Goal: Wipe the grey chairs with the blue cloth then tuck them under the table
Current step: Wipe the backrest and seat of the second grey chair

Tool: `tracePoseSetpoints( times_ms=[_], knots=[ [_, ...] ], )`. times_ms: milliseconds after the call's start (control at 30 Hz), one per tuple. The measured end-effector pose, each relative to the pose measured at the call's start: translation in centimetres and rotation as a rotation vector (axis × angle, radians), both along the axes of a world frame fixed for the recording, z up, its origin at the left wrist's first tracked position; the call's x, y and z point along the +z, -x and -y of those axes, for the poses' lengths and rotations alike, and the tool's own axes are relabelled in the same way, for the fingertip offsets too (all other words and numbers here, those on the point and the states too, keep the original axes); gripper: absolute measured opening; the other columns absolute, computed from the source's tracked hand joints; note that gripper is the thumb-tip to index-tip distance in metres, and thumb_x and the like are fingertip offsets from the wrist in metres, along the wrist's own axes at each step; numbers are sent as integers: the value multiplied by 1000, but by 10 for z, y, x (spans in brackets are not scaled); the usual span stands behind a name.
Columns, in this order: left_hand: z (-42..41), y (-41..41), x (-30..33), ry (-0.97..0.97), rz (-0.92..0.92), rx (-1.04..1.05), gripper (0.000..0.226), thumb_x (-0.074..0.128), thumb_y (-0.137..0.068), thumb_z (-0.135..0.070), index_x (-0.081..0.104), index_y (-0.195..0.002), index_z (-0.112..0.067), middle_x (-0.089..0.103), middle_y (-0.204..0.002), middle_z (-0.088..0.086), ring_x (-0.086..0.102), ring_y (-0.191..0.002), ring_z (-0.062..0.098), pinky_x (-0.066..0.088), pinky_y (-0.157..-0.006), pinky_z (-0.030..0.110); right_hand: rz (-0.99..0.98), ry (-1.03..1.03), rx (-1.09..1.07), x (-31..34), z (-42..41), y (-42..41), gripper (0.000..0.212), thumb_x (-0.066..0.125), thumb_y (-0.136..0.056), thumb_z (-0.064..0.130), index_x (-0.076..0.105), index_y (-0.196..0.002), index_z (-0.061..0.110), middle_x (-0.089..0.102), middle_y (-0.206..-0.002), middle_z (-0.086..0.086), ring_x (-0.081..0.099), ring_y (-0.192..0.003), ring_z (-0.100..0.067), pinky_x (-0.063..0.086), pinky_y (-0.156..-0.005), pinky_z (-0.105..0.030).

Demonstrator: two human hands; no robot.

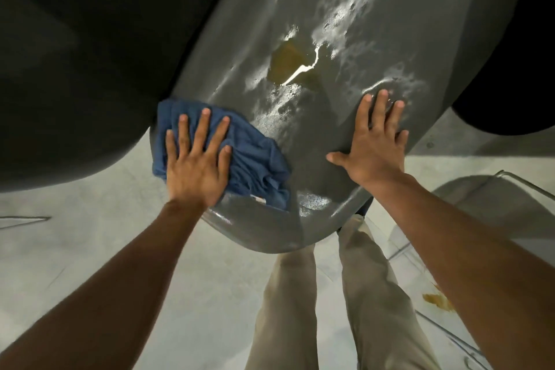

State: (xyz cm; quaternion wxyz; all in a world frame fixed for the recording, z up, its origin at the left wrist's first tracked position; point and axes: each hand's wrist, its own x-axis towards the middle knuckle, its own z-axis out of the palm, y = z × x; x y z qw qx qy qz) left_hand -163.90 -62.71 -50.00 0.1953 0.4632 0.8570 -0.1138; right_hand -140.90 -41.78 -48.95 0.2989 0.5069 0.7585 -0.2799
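1. The wiping step is in hand: left hand (195, 165) presses the blue cloth (240, 159) flat on the grey chair (300, 135) seat's near-left edge.
2. Right hand (375, 144) rests flat and released, steadying the seat.
3. Next, I judge, sweep toward the yellowish puddle (288, 64) mid-seat.

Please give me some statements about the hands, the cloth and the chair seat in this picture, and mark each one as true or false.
1. The left hand presses flat on the blue cloth. True.
2. The right hand holds a spray bottle. False: it rests flat on the grey chair.
3. A yellowish puddle lies on the seat. True.
4. The cloth covers the puddle. False: it lies apart, at the seat's left edge.
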Motion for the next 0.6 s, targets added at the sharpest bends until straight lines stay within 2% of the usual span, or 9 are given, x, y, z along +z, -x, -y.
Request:
tracePoseSetpoints(
  times_ms=[133, 300, 467, 533, 600],
  knots=[
    [-65, -8, -18, -20, -2, 106, 60, 9, -108, -51, 0, -164, -34, -3, -173, 1, -6, -158, 36, -1, -126, 59, 20, 19, -5, -1, -1, 3, 125, 69, -87, 58, -25, -156, 12, -34, -162, -13, -28, -148, -42, 7, -122, -64],
    [-108, -74, -22, -28, 85, -80, 60, 10, -108, -50, -1, -165, -32, -7, -173, 1, -6, -158, 39, -1, -126, 60, 16, 24, -15, 0, 0, 5, 119, 69, -91, 48, -25, -156, 12, -35, -162, -12, -28, -148, -42, 6, -122, -64],
    [-47, -102, -9, 8, 163, -299, 60, 19, -110, -46, 3, -165, -29, -6, -173, 1, -6, -158, 35, 12, -124, 60, 30, 60, -30, 5, -1, 5, 122, 68, -90, 51, -27, -155, 13, -38, -160, -10, -30, -148, -41, 3, -122, -63],
    [-17, -87, 3, 31, 141, -289, 58, 24, -109, -46, 16, -165, -30, 6, -173, 0, 3, -159, 35, 19, -123, 61, 19, 69, -21, 9, -6, 8, 123, 69, -89, 52, -28, -155, 14, -38, -160, -9, -30, -148, -40, 2, -123, -61],
    [8, -75, 14, 69, 101, -209, 57, 30, -107, -48, 23, -163, -34, 14, -172, 0, 10, -158, 37, 18, -123, 62, 31, 123, -30, 17, -11, 5, 124, 71, -89, 50, -29, -155, 16, -40, -159, -8, -31, -148, -38, 2, -123, -60]
  ],
)
